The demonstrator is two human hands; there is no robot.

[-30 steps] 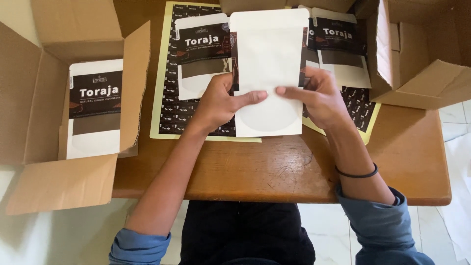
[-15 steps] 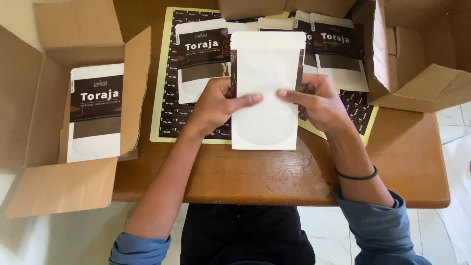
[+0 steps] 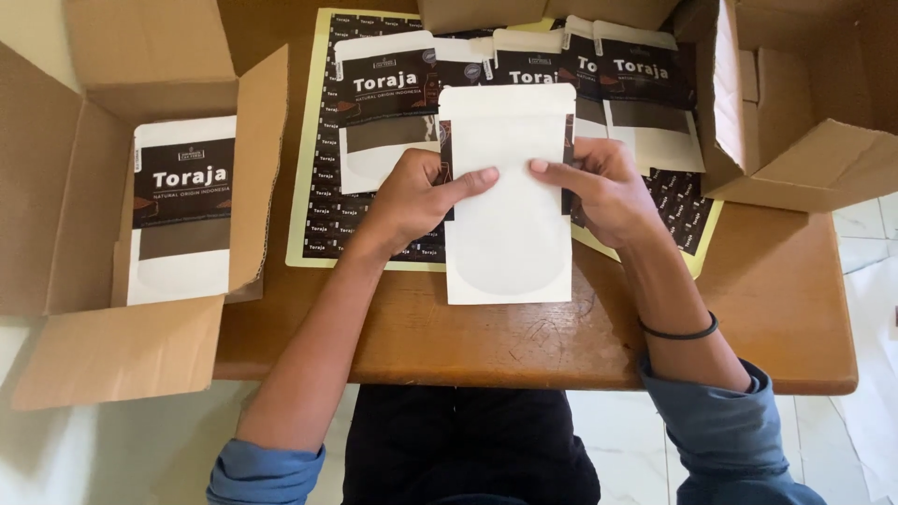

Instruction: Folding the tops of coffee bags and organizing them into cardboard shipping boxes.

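Head view: a plain white stand-up pouch (image 3: 510, 215) was held upright over the wooden table (image 3: 524, 337), blank side facing the camera, with its lower edge close to or resting on the tabletop. The left hand (image 3: 412, 201) was clamped on the pouch's left edge, thumb laid across the front; the right hand (image 3: 603, 192) was closed on the right edge, forefinger stretched across the front toward the left thumb, the two tips near but apart. A dark label strip seemed to be caught along both side edges behind the pouch, though how far it was stuck could not be told. Behind it, a yellow-backed sticker sheet (image 3: 323, 187) lay flat, with labelled pouches (image 3: 388, 103) stacked on it and more (image 3: 645, 103) fanned to the right. An open cardboard box (image 3: 94, 196) at the left held one labelled pouch (image 3: 182, 210); a second box (image 3: 795, 103) stood at the right. Risk, judged from this pose: uneven thumb pressure could set a label crooked or trap a crease, since the pouch was unsupported behind. A loose grip could let the pouch slide down and knock the stacked pouches out of line. A label edge touching the sheet could snag on it.
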